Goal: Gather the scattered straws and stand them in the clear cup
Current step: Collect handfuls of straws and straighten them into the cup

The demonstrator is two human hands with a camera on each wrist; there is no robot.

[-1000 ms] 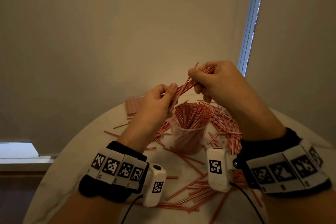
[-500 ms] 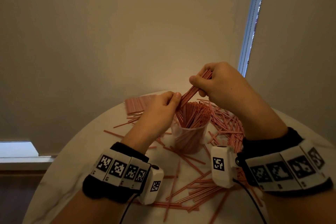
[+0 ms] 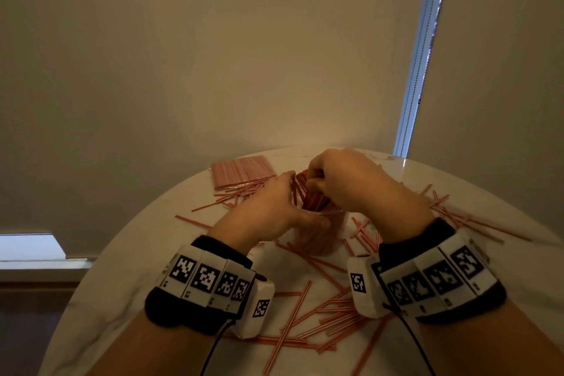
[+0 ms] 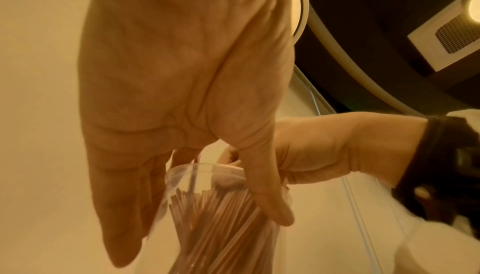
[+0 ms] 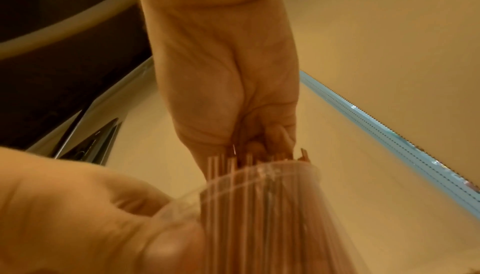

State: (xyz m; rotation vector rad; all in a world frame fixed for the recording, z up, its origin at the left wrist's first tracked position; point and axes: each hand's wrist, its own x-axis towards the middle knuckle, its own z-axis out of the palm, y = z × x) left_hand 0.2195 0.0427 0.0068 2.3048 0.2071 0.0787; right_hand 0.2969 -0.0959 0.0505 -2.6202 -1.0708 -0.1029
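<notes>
A clear cup (image 3: 320,239) packed with upright red-and-white striped straws (image 3: 308,198) stands mid-table. My left hand (image 3: 274,207) grips the cup from its left, fingers down the far side and thumb (image 4: 267,202) across the near wall. My right hand (image 3: 341,183) sits right over the cup mouth, its curled fingers (image 5: 267,144) pinching the tops of a bundle of straws that stands in the cup (image 5: 259,216). Many loose straws (image 3: 320,308) lie scattered on the white round table (image 3: 122,268).
A flat packet of straws (image 3: 241,169) lies at the table's far left. More loose straws (image 3: 451,217) spread to the right of the cup and in front of it between my wrists. A wall and a window strip (image 3: 418,70) stand behind the table.
Both hands came down. The right hand lowered its bundle of straws from the air into the cup. The left hand left the bundle's lower end and took hold of the cup.
</notes>
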